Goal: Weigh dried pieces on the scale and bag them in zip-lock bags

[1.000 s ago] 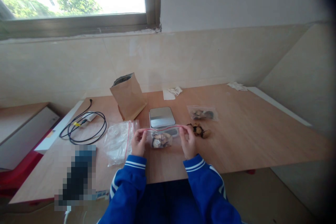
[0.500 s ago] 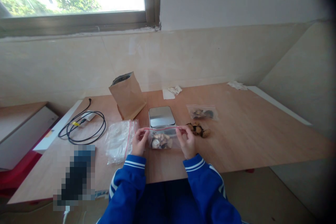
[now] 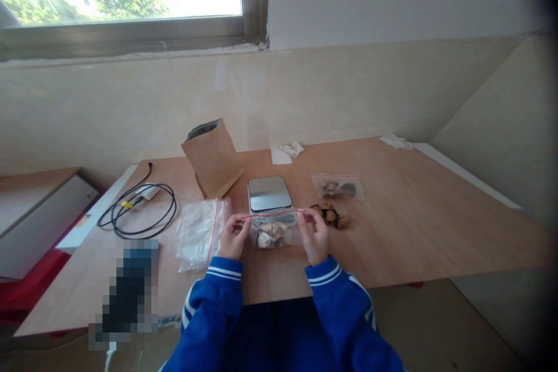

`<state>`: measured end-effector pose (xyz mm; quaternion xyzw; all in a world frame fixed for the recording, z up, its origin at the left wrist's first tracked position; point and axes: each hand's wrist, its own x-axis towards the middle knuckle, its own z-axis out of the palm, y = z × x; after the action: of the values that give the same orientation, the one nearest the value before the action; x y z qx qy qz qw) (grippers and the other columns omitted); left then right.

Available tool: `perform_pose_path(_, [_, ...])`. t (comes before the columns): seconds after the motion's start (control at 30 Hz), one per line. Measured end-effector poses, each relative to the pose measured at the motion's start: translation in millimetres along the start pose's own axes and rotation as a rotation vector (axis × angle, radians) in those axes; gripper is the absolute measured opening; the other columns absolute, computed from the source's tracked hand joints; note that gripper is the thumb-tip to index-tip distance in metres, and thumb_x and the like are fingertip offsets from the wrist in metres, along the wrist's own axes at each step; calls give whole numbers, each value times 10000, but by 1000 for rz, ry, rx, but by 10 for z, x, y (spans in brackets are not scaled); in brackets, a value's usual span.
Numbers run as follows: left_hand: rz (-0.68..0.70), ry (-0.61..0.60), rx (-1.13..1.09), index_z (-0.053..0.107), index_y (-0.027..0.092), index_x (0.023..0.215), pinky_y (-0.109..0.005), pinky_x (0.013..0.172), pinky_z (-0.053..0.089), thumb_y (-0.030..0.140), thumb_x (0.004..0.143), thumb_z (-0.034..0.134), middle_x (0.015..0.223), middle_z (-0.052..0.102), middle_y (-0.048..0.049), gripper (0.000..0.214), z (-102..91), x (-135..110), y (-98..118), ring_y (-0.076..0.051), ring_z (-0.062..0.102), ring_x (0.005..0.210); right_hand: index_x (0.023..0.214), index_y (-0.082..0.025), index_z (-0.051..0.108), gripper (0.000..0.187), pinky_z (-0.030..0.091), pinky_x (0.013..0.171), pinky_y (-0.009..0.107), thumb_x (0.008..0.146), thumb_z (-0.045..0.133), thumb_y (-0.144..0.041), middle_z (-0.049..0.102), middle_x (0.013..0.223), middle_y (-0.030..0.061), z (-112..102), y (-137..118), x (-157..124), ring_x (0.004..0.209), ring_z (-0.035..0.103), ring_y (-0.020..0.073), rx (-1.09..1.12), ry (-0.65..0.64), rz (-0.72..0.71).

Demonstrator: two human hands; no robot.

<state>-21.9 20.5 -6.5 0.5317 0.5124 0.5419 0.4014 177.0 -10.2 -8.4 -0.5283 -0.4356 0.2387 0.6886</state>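
Note:
A clear zip bag with a red strip along its top hangs between my hands, holding pale and dark dried slices. My left hand pinches the left end of the strip. At the other end, my right hand grips it between thumb and fingers. Just behind the bag lies a flat scale with a shiny square top. A small heap of loose brown dried pieces is beside my right hand. To the left of my left hand, clear zip bags lie flat.
Behind stands an open brown paper bag. Another filled zip bag lies right of the scale. A coiled black cable and a blurred-out dark object are at the left. Crumpled white paper sits near the wall.
My right hand has shifted slightly right along the red strip, and the bag has moved a little the same way. Both hands keep hold of it.

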Motion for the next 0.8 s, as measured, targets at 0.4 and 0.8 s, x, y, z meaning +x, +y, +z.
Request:
perform_pose_path(0.4, [48,1,-128,602,180,844,-261,685,469,469,729,666,785,627,-16,317,0,-38,64,-153,594,750,960,-220,502,269,536,737,351,835,582,-445,665,881,51,8,25,-32,769,671,199,147,-159,127])
perform_pose_path(0.8, [45,-58,-98,683,145,833,-304,803,475,402,707,707,977,690,-91,287,8,-39,134,-192,625,886,895,-188,630,263,526,852,403,812,617,-438,733,917,83,21,-23,-10,903,684,239,101,-252,130])
